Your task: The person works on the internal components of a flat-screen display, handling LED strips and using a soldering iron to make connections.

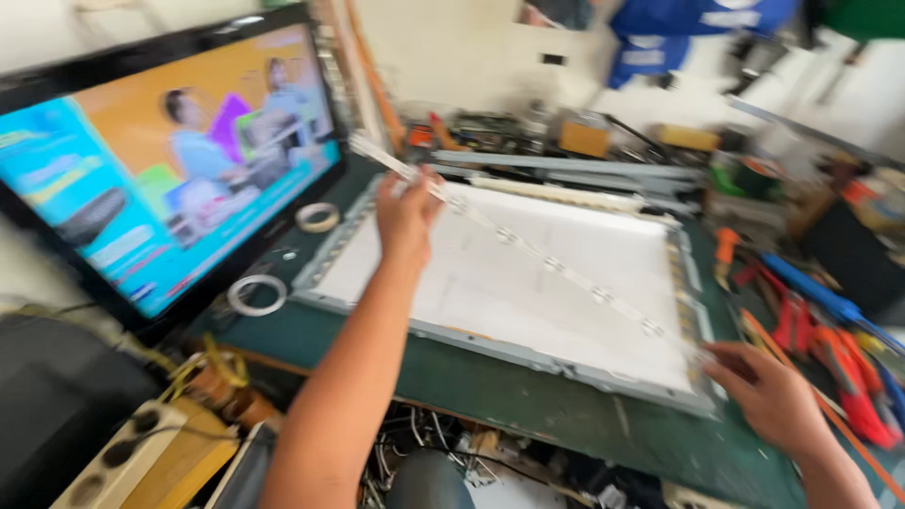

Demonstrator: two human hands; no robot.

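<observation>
A long thin white light strip (528,250) with small round lenses runs diagonally above an open white screen panel (566,311) in a grey metal frame. My left hand (405,212) grips the strip near its far left end, arm stretched over the panel. My right hand (768,391) holds the strip's near right end at the panel's front right corner. The panel lies flat on a green bench top (566,410). The picture is blurred by motion.
A lit flat television (170,160) leans at the left. Two tape rolls (256,294) lie on the bench beside it. Orange and blue hand tools (830,330) crowd the right edge. More strips and metal rails (566,170) lie behind the panel. Cables and a power strip (123,452) hang below the front.
</observation>
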